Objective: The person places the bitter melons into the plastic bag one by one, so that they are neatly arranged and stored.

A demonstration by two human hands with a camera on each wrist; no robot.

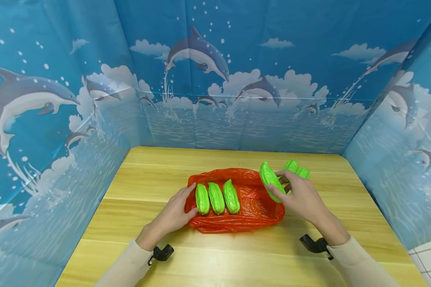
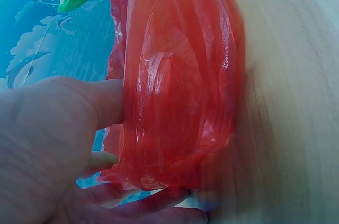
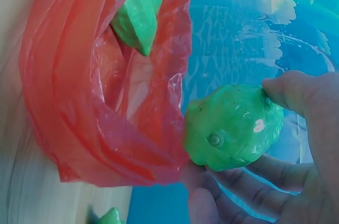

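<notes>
A bright green, ridged toy gourd (image 1: 268, 178), shaped like a bitter melon, is pinched between the thumb and fingers of my right hand (image 1: 302, 197). It is tilted above the right end of an opened red plastic bag (image 1: 233, 226). In the right wrist view, the blunt end of this gourd (image 3: 233, 128) faces the camera. Several similar gourds (image 1: 216, 198) lie side by side in the bag's left half. My left hand (image 1: 174, 209) holds the bag's left end; in the left wrist view the thumb goes behind the red plastic (image 2: 175, 91), with other fingers outside it.
More green gourds (image 1: 303, 172) lie on the wooden table (image 1: 233, 259) behind my right hand, partly hidden by it. Blue dolphin-print curtains (image 1: 237, 119) stand along the table's back and sides. Black wrist mounts (image 1: 161, 253) sit on both forearms.
</notes>
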